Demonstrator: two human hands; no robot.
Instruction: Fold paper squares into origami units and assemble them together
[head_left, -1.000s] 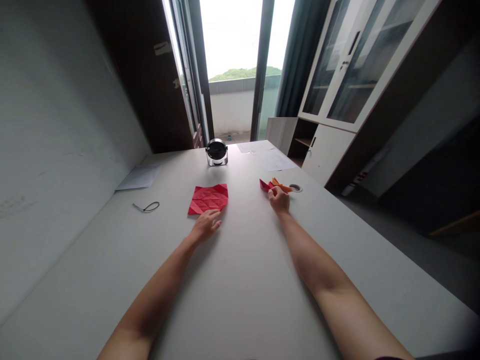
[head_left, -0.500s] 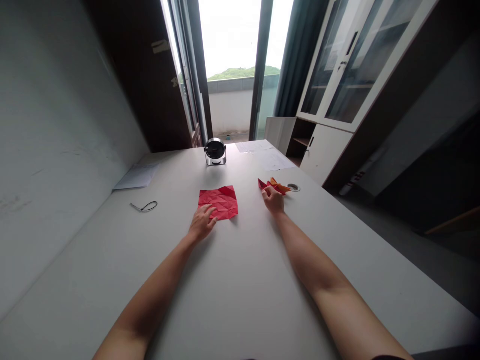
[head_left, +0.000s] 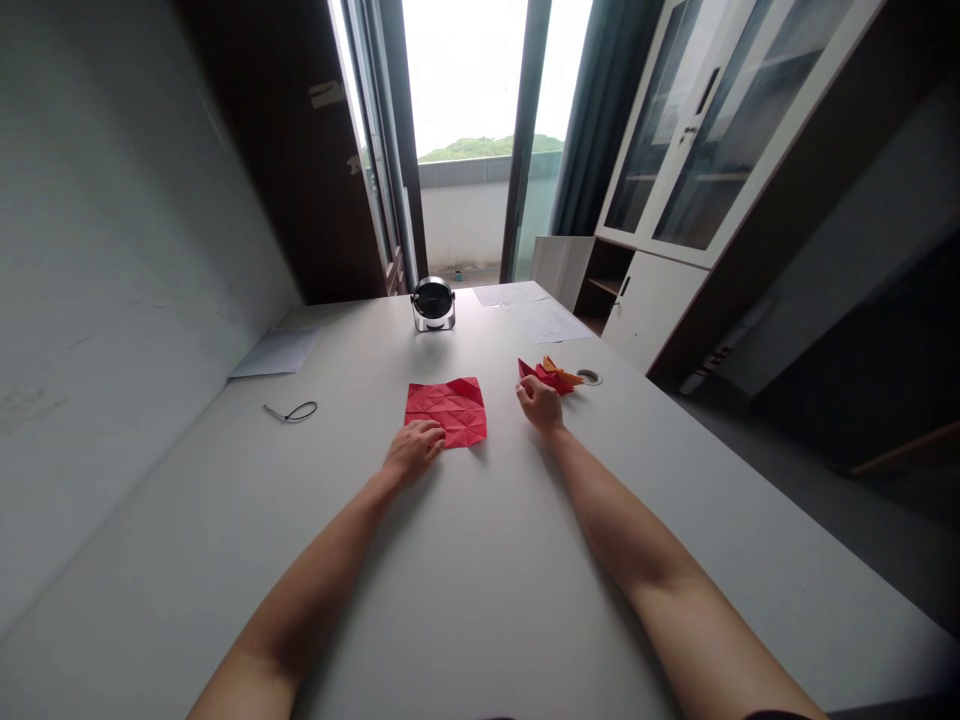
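Basically, the creased red sheet (head_left: 450, 405) lies mid-table — left hand (head_left: 414, 450) on its near edge, fingers bent loosely over it. The right hand (head_left: 538, 402), fingers curled (grip unclear), is beside the red-and-orange folded papers (head_left: 559, 377).

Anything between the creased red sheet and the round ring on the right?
Head view: from red sheet to ring, the right hand and folded red paper, then folded orange paper.
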